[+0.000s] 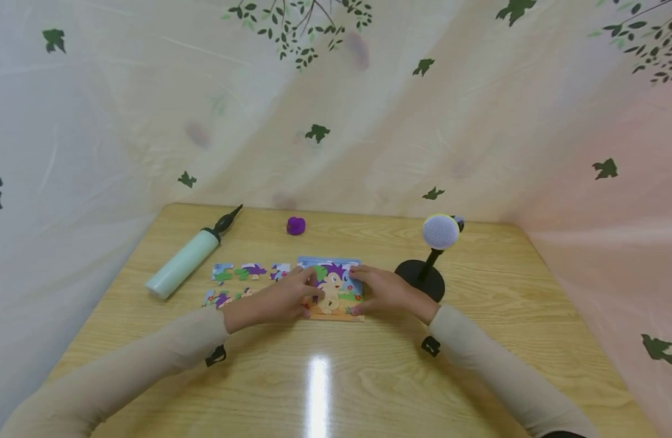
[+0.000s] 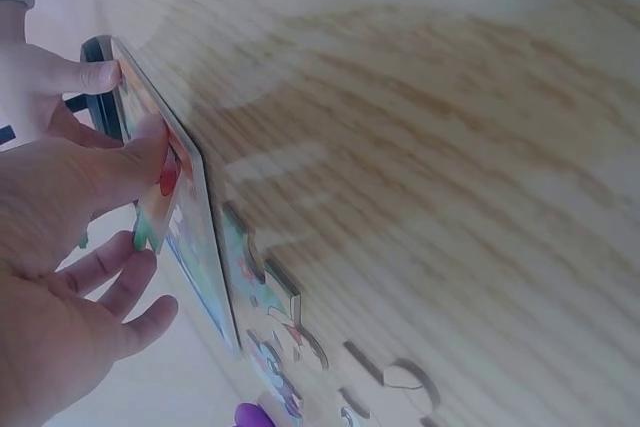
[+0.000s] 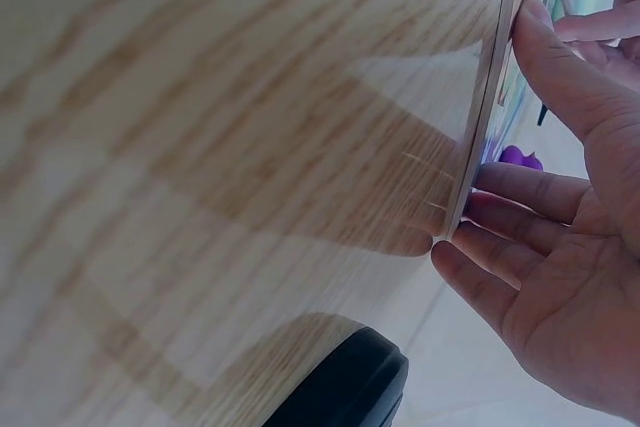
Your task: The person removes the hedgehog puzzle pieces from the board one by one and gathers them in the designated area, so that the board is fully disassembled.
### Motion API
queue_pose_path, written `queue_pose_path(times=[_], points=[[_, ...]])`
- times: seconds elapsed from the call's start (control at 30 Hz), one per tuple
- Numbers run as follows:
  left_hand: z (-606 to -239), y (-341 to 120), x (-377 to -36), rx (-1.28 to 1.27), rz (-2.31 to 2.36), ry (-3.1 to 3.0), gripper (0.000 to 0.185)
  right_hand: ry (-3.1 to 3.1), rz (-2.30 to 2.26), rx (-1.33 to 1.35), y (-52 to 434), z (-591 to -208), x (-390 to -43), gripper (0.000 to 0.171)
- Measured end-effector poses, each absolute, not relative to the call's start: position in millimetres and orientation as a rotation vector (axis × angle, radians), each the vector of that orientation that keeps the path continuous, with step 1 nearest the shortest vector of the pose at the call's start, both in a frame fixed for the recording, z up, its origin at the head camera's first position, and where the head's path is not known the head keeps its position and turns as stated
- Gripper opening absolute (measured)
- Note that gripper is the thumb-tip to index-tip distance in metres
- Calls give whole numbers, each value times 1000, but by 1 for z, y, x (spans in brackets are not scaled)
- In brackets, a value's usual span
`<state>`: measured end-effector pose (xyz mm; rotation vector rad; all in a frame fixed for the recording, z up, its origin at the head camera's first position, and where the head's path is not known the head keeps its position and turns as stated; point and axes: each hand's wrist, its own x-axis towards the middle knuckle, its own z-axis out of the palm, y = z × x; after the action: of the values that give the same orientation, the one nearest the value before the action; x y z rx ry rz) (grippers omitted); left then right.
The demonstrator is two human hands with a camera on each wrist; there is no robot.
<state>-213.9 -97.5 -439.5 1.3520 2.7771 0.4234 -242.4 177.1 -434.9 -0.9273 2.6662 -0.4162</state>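
Cartoon jigsaw board (image 1: 336, 317) just below frame centre, probably light, stiff, bit slidey. Left hand (image 1: 281, 299) pinching jigsaw piece (image 2: 155, 212) over board's left; right hand (image 1: 393, 293) spread along right edge. Grab piece by edges imo, knobs could snap.

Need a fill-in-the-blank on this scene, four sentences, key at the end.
1. The ____ hand pinches a puzzle piece.
2. In the head view, the microphone stands to the ____ of the puzzle board.
3. The microphone's round base is ____.
4. The small object at the back of the table is ____.

Missing words: left; right; black; purple.
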Motion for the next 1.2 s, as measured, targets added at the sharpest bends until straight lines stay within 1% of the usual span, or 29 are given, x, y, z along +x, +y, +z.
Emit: queue_pose_path(times=[0.33, 0.53, 0.8, 1.03, 1.2], points=[[-435, -96, -207, 1319, 444, 2812, 42, 2666, -418, -936, 177, -435, -242, 85], [-431, -96, -206, 1255, 381, 2810, 48, 2666, -417, -947, 178, -436, -243, 86], [-430, -102, -208, 1252, 406, 2836, 42, 2669, -416, -950, 178, -436, -243, 86], [-438, -106, -204, 1149, 462, 2740, 48, 2656, -420, -960, 179, -437, -243, 86], [-439, -107, -202, 1118, 473, 2720, 48, 2658, -421, -957, 179, -437, -243, 86]])
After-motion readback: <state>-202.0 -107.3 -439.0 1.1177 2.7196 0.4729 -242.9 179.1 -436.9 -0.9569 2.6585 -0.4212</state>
